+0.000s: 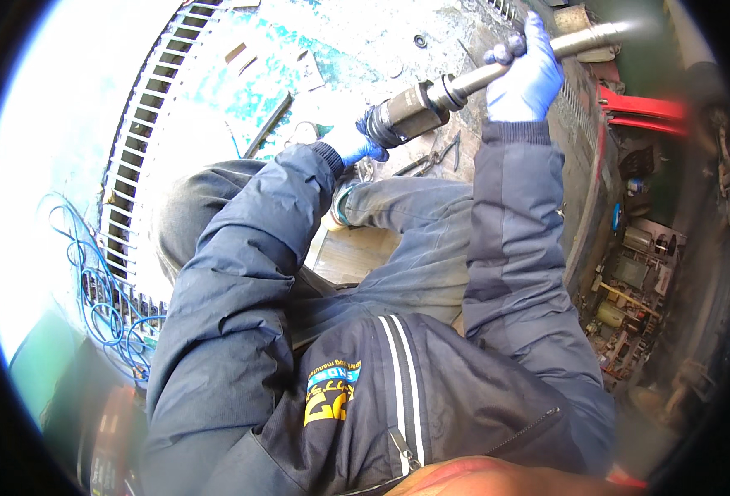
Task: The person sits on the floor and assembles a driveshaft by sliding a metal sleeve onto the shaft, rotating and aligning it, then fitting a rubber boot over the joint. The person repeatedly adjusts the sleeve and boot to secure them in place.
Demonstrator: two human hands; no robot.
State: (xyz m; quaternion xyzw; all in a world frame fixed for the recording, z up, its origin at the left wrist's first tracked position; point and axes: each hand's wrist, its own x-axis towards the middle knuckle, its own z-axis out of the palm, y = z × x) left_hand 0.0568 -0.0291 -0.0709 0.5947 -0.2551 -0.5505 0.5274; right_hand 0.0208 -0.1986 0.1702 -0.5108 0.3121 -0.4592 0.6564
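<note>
A metal drive shaft (410, 113) with a thick joint housing slants up to the right above my bent legs. My left hand (351, 142), in a blue glove, is closed about the dark ribbed end of the housing; its fingers are partly hidden. Farther right, my gloved right hand (526, 78) grips the slim bar of the same shaft, fingertips dark with grime. The shaft's far end juts past this hand. Below the housing, pliers (446, 155) lie on the floor. Left of them rests a long dark bar (268, 124).
A small black ring (419, 40) lies on the stained floor ahead. Slotted metal grating (140, 116) curves along the left, with a coiled blue hose (104, 310) near it. At right are a red metal arm (646, 112) and a cluttered heap of parts (629, 289).
</note>
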